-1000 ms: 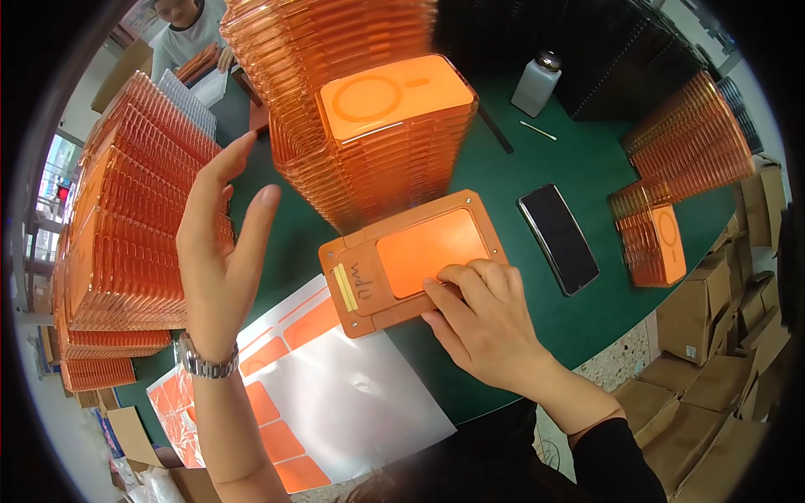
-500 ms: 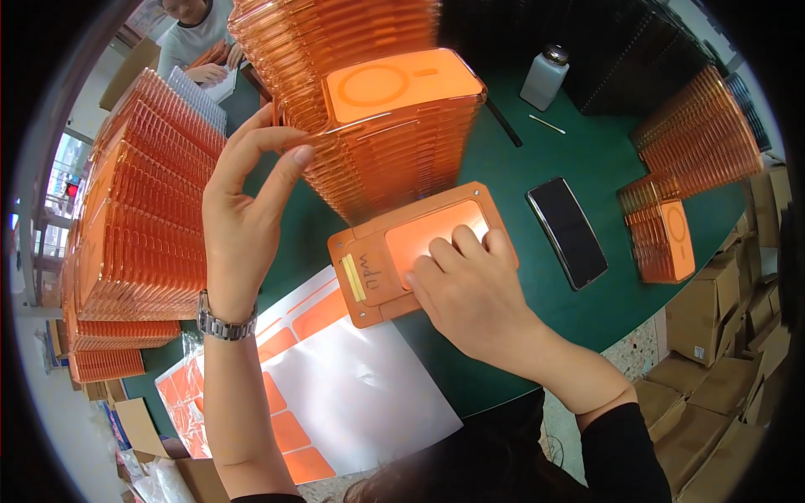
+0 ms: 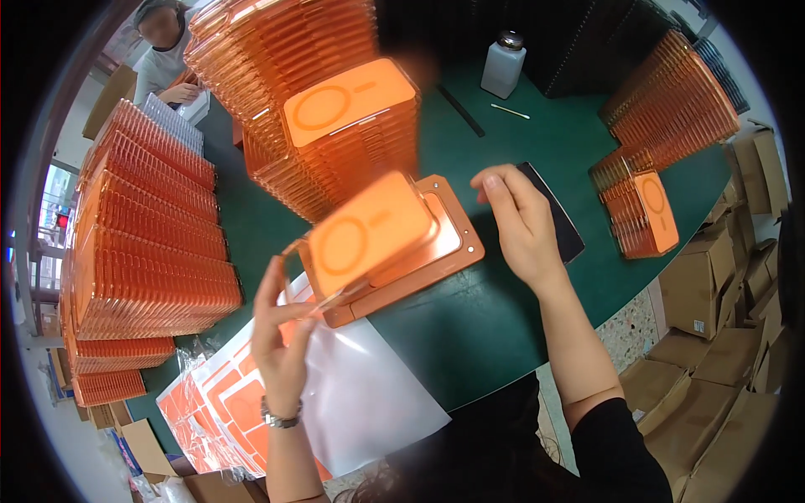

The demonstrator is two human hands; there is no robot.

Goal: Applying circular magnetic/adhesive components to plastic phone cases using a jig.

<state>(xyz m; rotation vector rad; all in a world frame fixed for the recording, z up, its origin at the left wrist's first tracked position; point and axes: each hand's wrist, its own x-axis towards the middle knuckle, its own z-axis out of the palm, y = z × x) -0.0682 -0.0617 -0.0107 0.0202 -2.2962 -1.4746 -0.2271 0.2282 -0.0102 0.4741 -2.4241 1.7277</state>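
Note:
My left hand point(image 3: 281, 331) grips the near edge of an orange phone case point(image 3: 369, 235) with a ring mark, held tilted and blurred above an orange rectangular jig frame point(image 3: 457, 243) lying on the green table point(image 3: 470, 327). My right hand point(image 3: 520, 222) hovers just right of the jig with fingers loosely curled and nothing in it, above a black slab point(image 3: 566, 230). Behind the jig stands a tall stack of orange cases point(image 3: 352, 126).
Large stacks of orange cases point(image 3: 151, 251) fill the left side, and more orange case stacks point(image 3: 662, 109) stand at the right. White sheets with orange stickers point(image 3: 243, 402) lie at the near left. A white pump bottle point(image 3: 503, 63) is at the back, cardboard boxes point(image 3: 721, 277) at the right, another person point(image 3: 163, 50) far left.
My left hand took a case from the stack and brought it down over the jig. My right hand lifted off the jig and moved right.

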